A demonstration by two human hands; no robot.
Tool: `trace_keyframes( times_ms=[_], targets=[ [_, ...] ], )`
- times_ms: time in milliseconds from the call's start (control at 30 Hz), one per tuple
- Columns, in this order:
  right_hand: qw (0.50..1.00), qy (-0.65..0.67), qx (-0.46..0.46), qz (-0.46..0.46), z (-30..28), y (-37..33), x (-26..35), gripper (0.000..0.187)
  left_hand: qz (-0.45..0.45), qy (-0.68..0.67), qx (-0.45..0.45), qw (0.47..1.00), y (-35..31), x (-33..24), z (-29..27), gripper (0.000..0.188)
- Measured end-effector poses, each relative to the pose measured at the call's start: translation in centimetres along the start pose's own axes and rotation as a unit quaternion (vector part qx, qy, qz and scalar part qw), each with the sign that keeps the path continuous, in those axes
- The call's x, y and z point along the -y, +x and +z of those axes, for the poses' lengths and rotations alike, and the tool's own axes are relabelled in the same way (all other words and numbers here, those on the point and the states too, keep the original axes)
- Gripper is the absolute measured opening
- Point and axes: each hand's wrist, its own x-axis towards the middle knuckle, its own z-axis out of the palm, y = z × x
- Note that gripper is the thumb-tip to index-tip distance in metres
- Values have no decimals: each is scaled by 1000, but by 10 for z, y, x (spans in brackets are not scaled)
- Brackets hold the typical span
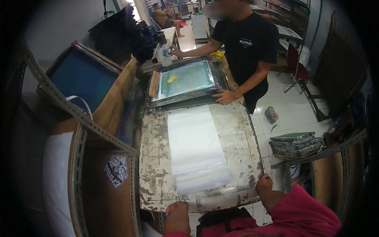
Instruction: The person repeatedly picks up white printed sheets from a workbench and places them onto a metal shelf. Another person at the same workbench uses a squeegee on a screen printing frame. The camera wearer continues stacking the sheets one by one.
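Observation:
A long stack of thin white plastic sheets (196,142) lies down the middle of a paint-stained table (242,158). My left hand (176,207) rests at the table's near edge, just below the stack; its fingers are mostly hidden. By the near right corner my right hand (264,182) is curled into a fist against the table's edge, with nothing visible in it. Past the sheets, a printing screen (189,81) with pale green mesh sits slightly raised. A yellow lump (172,79) lies on its mesh and a wooden strip (154,84) along its left side.
Across the table a co-worker in a black shirt (246,43) holds a translucent container (164,55) and touches the screen's near right corner. A blue screen (83,75) leans at left by metal shelving (79,170). Stacked frames (296,145) and a red chair (296,65) stand at right.

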Motion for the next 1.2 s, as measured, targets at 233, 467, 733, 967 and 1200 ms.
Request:
trace_keyframes(
  times_ms=[233,467,733,967,1200],
  targets=[
    [999,15,36,-11,-8,-6,5,55,0,-4,5,1000,4,2,7,51],
    [1000,5,7,-1,-6,-6,5,53,-9,4,27,1000,1,1,10,52],
    [999,4,34,-7,-7,-3,3,53,-10,3,38,999,-6,-1,14,52],
    [1000,-3,22,-14,-5,-3,2,53,-20,0,53,998,-9,-1,14,52],
    [1000,3,19,-2,-5,-2,3,53,-53,-32,-7,998,-58,4,26,52]
  ],
)
